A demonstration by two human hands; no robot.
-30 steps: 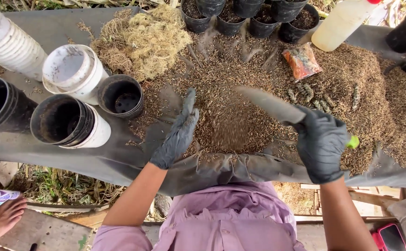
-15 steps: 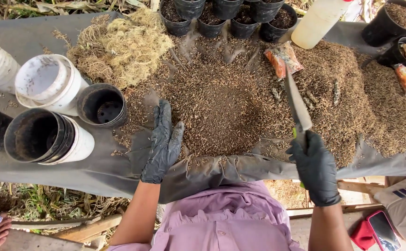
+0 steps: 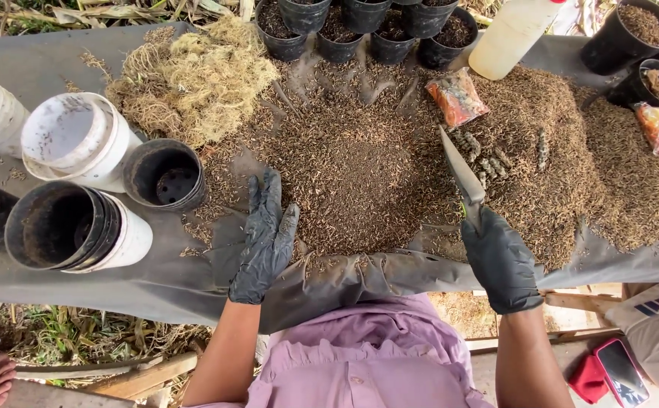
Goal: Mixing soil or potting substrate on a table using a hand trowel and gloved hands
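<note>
My left hand, in a black glove, lies flat and open on the grey sheet at the left edge of a brown pile of potting mix. My right hand, also gloved in black, grips a garden trowel whose narrow metal blade points away from me over the mix. An empty black pot stands just left of my left hand.
Stacked black and white pots and a white pot stand at the left. A heap of dry fibrous moss lies behind them. Filled black pots, a pale plastic jug and orange packets line the back.
My left hand has slid right and flattened near the pile's edge. My right hand has drawn back toward me and turned the trowel blade more upright, pointing away.
</note>
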